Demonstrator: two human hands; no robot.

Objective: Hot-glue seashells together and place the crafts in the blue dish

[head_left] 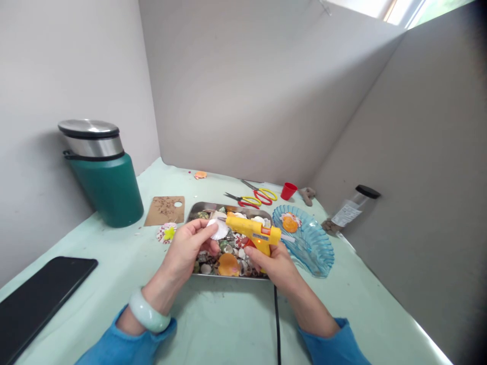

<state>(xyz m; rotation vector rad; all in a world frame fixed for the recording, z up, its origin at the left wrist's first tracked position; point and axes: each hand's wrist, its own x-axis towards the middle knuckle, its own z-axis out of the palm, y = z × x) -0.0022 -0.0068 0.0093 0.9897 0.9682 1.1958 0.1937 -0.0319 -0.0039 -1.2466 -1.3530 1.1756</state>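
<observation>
Between its thumb and fingers my left hand (192, 246) pinches a white seashell (218, 229). My right hand (274, 263) is wrapped round the grip of a yellow hot glue gun (249, 228), whose nozzle points left at the shell; whether it touches the shell I cannot tell. A clear glue stick (288, 238) pokes out of the gun's back, and a small orange light glows on its side. Beneath both hands lies a metal tray (236, 277) full of mixed shells, among them a large orange shell (229, 264).
At left stand a green flask (110, 187) and a black phone (41, 309). A brown card (165, 210) and a flower-like shell piece (166, 232) lie beside the tray. Scissors (262, 193), a red cup (288, 190), a blue shell-shaped dish (315, 243) and a jar (350, 210) sit beyond. A black cord (277, 324) runs forward.
</observation>
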